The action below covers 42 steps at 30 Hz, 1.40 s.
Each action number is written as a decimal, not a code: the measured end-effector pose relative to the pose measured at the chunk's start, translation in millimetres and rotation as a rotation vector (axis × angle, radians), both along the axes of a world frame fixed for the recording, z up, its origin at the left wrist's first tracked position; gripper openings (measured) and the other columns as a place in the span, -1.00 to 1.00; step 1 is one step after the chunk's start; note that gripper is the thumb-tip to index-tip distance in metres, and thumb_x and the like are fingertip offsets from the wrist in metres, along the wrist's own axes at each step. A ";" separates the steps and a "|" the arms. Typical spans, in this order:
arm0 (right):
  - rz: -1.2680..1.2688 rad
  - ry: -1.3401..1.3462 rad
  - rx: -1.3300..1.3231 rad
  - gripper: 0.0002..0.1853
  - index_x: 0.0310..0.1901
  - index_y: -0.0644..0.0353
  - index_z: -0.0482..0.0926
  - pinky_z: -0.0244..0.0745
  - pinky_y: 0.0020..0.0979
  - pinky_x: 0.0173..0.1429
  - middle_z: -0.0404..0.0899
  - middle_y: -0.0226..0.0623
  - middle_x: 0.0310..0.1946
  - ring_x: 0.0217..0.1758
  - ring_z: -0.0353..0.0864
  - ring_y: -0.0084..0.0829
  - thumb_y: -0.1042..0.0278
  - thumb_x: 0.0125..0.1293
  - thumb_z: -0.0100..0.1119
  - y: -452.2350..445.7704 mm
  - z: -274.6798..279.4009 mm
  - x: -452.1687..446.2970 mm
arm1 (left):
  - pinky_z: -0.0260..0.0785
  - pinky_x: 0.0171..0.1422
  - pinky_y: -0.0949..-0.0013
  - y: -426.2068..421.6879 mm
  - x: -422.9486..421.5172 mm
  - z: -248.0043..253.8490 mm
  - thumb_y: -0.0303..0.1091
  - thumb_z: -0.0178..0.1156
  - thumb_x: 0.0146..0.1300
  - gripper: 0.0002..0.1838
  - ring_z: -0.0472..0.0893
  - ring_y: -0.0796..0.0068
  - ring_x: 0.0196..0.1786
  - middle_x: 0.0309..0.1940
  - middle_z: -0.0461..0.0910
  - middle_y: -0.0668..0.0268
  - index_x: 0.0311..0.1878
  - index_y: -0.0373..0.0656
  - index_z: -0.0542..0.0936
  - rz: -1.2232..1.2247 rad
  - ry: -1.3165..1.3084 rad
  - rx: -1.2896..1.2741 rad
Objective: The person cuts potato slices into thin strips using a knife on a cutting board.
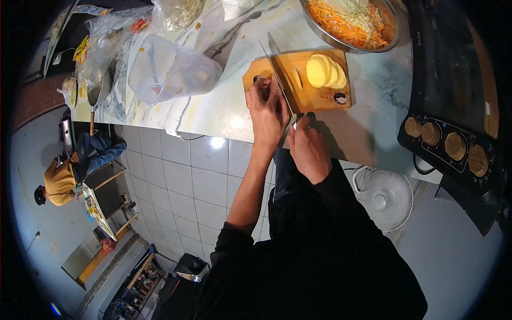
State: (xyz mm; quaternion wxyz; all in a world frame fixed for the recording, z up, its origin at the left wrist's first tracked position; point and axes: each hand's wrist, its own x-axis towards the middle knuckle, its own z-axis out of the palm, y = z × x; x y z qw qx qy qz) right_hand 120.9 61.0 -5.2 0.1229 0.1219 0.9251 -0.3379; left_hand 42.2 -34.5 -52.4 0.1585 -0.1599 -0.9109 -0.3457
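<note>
My right hand is wrapped round the handle of a kitchen knife, whose long blade points away across the wooden cutting board. Left of the blade, my left hand rests on the board with its fingers curled and pressed together; whatever they hold is hidden. Round yellow slices, which look like potato, overlap on the right part of the board. Between them and the knife lies a thin yellow strip.
A steel bowl of shredded carrot and pale shreds stands beyond the board. On the left are a clear plastic container, plastic bags and a pan. A black stove is at right, a fan below. Another person sits far left.
</note>
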 end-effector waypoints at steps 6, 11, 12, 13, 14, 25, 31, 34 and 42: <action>-0.004 -0.014 0.095 -0.72 -0.23 0.36 0.42 0.65 -0.06 -0.31 0.65 0.10 -0.51 -0.38 0.73 0.04 0.26 0.38 0.17 -5.5 -2.2 -7.1 | 0.35 0.23 0.09 -2.2 -0.7 -3.2 -0.59 0.24 0.14 -0.56 0.46 0.01 0.06 0.07 0.43 -0.05 0.14 -0.38 0.62 -0.022 0.010 0.010; 0.004 -0.012 0.026 -0.72 -0.16 0.35 0.32 0.54 0.09 -0.33 0.62 0.14 -0.51 -0.38 0.66 0.18 0.27 0.42 0.09 2.2 0.4 -6.8 | 0.37 0.22 0.11 -0.7 0.6 -0.2 -0.58 0.24 0.14 -0.60 0.46 0.01 0.07 0.07 0.43 -0.06 0.10 -0.39 0.63 -0.015 0.014 0.004; 0.001 -0.005 0.026 -0.72 -0.16 0.35 0.32 0.54 0.09 -0.33 0.62 0.14 -0.51 -0.38 0.66 0.18 0.27 0.42 0.09 4.9 0.6 -5.1 | 0.37 0.21 0.12 0.0 0.1 0.8 -0.58 0.25 0.14 -0.61 0.46 0.01 0.08 0.07 0.43 -0.07 0.09 -0.39 0.64 -0.002 0.018 0.002; 0.003 -0.015 0.039 -0.72 -0.14 0.36 0.33 0.54 0.10 -0.32 0.61 0.15 -0.51 -0.38 0.65 0.19 0.27 0.43 0.09 7.6 0.1 -1.4 | 0.37 0.21 0.12 -0.3 0.2 1.4 -0.58 0.25 0.14 -0.61 0.46 0.01 0.08 0.07 0.43 -0.07 0.09 -0.39 0.64 -0.005 0.024 0.002; 0.007 -0.027 0.053 -0.71 -0.11 0.37 0.33 0.53 0.10 -0.31 0.61 0.15 -0.51 -0.38 0.65 0.19 0.27 0.43 0.08 9.6 -0.5 2.4 | 0.37 0.22 0.11 -1.2 0.9 1.6 -0.57 0.23 0.15 -0.62 0.46 -0.01 0.10 0.07 0.43 -0.06 0.07 -0.39 0.65 -0.006 0.011 0.004; -0.013 0.032 0.033 -0.73 -0.16 0.29 0.36 0.56 0.03 -0.34 0.61 0.10 -0.56 -0.42 0.67 0.12 0.22 0.44 0.08 11.3 0.8 12.5 | 0.39 0.20 0.11 -0.8 3.0 2.4 -0.55 0.22 0.18 -0.64 0.47 -0.02 0.10 0.06 0.45 -0.10 0.08 -0.39 0.65 -0.007 0.002 0.023; -0.025 0.037 -0.087 -0.74 -0.17 0.33 0.32 0.46 0.17 -0.30 0.58 0.17 -0.53 -0.38 0.59 0.26 0.25 0.48 0.02 3.9 -10.4 8.3 | 0.38 0.20 0.10 -2.1 3.3 3.3 -0.55 0.21 0.22 -0.64 0.47 -0.04 0.11 0.07 0.45 -0.13 0.10 -0.40 0.63 -0.019 0.003 0.012; -0.013 0.051 -0.079 -0.74 -0.16 0.33 0.32 0.47 0.15 -0.32 0.57 0.17 -0.55 -0.39 0.60 0.25 0.27 0.47 0.03 2.2 -12.2 8.2 | 0.37 0.22 0.10 -3.8 4.0 3.0 -0.55 0.20 0.22 -0.62 0.47 -0.05 0.12 0.08 0.45 -0.15 0.13 -0.41 0.61 -0.032 0.006 0.011; -0.003 0.029 0.005 -0.74 -0.18 0.35 0.31 0.52 0.09 -0.34 0.58 0.16 -0.55 -0.41 0.63 0.19 0.29 0.45 0.05 -0.1 -2.3 3.7 | 0.34 0.25 0.05 -6.2 4.0 3.4 -0.57 0.18 0.22 -0.62 0.44 -0.12 0.15 0.11 0.43 -0.16 0.12 -0.44 0.60 -0.063 -0.014 0.013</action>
